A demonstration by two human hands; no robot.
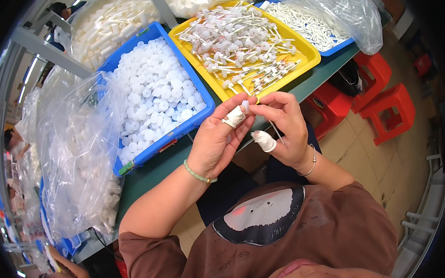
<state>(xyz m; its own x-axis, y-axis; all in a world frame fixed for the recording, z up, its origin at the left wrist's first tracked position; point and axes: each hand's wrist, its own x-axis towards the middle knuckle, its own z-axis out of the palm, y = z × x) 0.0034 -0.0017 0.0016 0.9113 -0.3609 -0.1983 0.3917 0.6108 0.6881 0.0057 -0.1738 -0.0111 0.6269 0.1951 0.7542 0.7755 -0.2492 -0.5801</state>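
Above the near edge of the green table, left hand and right hand pinch a small white disc on a thin pin; light, stiff, best held by fingertips

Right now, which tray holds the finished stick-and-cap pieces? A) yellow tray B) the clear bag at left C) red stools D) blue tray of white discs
A: the yellow tray is heaped with thin sticks carrying white caps, while the blue tray beside it holds only loose white discs.
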